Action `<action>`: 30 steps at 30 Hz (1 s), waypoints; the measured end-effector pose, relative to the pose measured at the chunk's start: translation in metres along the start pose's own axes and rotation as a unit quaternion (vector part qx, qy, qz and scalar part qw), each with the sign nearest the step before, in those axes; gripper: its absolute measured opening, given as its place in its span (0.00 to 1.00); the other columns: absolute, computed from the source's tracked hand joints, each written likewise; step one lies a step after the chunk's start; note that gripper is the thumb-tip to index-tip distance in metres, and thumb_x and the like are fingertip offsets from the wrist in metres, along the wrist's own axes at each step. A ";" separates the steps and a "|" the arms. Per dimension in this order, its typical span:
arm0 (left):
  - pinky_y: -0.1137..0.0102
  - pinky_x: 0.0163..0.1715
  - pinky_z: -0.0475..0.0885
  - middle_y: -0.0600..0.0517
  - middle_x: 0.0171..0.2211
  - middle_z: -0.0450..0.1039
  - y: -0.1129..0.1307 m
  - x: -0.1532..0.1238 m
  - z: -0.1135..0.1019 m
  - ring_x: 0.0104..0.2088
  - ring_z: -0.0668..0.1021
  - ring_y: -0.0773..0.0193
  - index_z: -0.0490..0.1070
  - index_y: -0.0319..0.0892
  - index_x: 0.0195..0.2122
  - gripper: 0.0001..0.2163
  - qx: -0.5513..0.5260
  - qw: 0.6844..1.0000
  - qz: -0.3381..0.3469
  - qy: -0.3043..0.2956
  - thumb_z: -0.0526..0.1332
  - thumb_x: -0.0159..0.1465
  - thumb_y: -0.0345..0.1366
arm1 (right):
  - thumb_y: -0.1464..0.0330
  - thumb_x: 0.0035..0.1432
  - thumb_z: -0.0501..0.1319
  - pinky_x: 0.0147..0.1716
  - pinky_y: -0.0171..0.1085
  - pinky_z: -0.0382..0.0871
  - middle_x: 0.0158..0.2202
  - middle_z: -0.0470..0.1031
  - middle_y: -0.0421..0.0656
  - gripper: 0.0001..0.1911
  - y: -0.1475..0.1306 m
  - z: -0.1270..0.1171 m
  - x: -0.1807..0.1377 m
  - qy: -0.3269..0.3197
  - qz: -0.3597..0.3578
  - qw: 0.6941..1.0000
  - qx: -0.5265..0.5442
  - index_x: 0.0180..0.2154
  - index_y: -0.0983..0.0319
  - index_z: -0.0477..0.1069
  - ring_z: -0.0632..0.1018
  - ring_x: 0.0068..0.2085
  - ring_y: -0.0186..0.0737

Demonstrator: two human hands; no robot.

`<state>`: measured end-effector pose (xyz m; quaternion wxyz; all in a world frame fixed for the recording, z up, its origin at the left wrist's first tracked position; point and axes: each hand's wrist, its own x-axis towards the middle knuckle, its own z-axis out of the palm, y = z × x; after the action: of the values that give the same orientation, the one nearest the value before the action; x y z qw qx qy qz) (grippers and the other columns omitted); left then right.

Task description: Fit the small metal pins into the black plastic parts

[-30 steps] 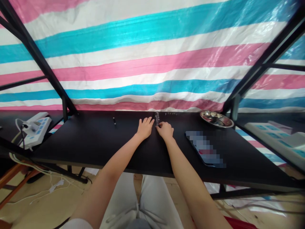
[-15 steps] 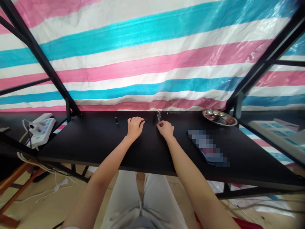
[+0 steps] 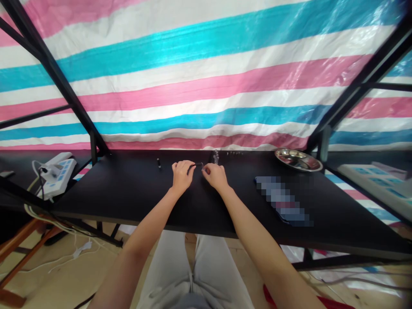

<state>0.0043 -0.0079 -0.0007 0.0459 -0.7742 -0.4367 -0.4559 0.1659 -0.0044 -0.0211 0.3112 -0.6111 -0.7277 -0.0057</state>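
Right hand [image 3: 216, 175] has moved left, pinching what looks like a small clear piece [image 3: 202, 168] by the dark rod [image 3: 198, 164] pinched in left hand [image 3: 183, 174], toward counter's [image 3: 128, 193] far edge. Best kept steady, aligned.

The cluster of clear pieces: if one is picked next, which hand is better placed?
Probably the right hand: it is nearer to the clear pieces, whereas the left hand is farther away and holds a thin dark item. I cannot tell whether the right hand is free.

No text or numbers can be read
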 end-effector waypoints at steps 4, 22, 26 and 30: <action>0.65 0.44 0.58 0.50 0.37 0.75 -0.002 0.000 0.001 0.38 0.74 0.64 0.70 0.42 0.36 0.09 -0.004 1.000 0.005 0.007 0.53 0.64 0.37 | 0.68 0.55 0.53 0.31 0.36 0.48 0.25 0.70 0.41 0.07 0.000 0.001 0.000 0.007 -0.010 1.000 -0.005 0.29 0.62 0.68 0.68 0.31 0.37; 0.65 0.47 0.61 0.46 0.48 0.69 -0.006 -0.009 0.005 0.48 0.71 0.62 0.63 0.44 0.53 0.17 -0.027 0.999 0.023 -0.039 0.50 0.64 0.38 | 0.69 0.53 0.55 0.31 0.35 0.50 0.24 0.69 0.39 0.06 -0.006 -0.004 -0.001 -0.001 -0.020 1.000 0.016 0.28 0.62 0.68 0.68 0.29 0.36; 0.65 0.47 0.61 0.47 0.47 0.69 -0.005 -0.009 0.005 0.47 0.71 0.62 0.66 0.44 0.50 0.14 -0.030 0.999 0.021 -0.041 0.50 0.64 0.37 | 0.68 0.53 0.55 0.31 0.35 0.50 0.24 0.69 0.39 0.05 -0.006 -0.004 0.000 -0.003 -0.022 1.000 0.016 0.28 0.62 0.67 0.68 0.29 0.36; 0.65 0.47 0.61 0.49 0.45 0.71 -0.005 -0.010 0.006 0.46 0.71 0.63 0.70 0.45 0.43 0.11 -0.033 0.998 0.029 -0.041 0.51 0.63 0.35 | 0.68 0.53 0.55 0.31 0.35 0.50 0.24 0.68 0.39 0.05 -0.007 -0.002 0.000 -0.004 -0.024 1.000 0.014 0.28 0.62 0.67 0.69 0.29 0.36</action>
<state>0.0027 -0.0082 -0.0133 0.0159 -0.8060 -0.4002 -0.4359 0.1611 -0.0072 -0.0169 0.3167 -0.5893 -0.7433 -0.0002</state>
